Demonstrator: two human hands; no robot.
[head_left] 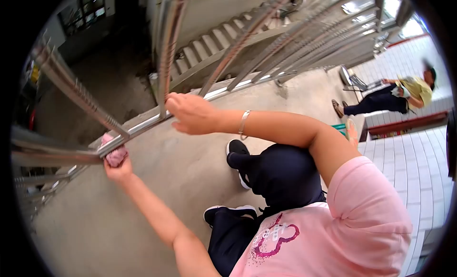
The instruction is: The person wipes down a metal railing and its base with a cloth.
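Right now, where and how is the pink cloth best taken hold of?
Probably by the bunched wad on the near side of the bottom rail, coming from the person's own side, where the left hand already holds it. The pink cloth shows on both sides of the rail, so the thick near bunch gives the fingers most to grip.

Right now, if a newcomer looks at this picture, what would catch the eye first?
Probably the pink cloth, bunched in the left hand against the bottom rail, towards the picture's left. Next, likely the shiny metal railing slanting across the top, and the pink shirt filling the lower right.
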